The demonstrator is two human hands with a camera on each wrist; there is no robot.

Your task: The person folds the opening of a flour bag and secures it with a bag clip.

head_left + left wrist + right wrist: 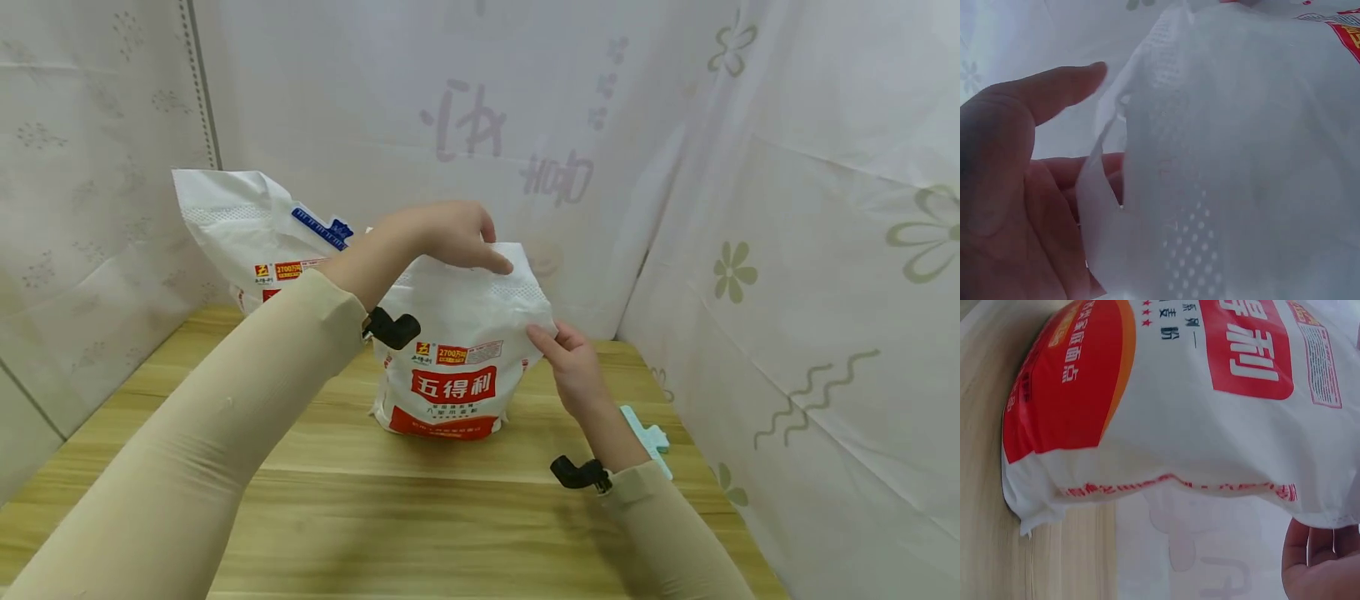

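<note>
A white flour bag (442,321) with red print stands upright on the table. My left hand (459,237) reaches over its top edge; in the left wrist view the thumb (1063,90) is straight and apart from the bag, while the other fingers go behind the torn-looking, dotted top strip (1191,250). At the bag's upper right side, my right hand (576,373) pinches the edge, thumb in front and fingers behind. The right wrist view has the bag's printed front and side, with the right fingers (1297,547) at its upper edge.
Behind and left stands a second white flour bag (232,225), a blue sealing clip (318,227) across its top. A light teal clip (647,437) lies on the wooden table (420,525) beside my right forearm. Patterned white curtains (810,275) enclose the table's back and sides.
</note>
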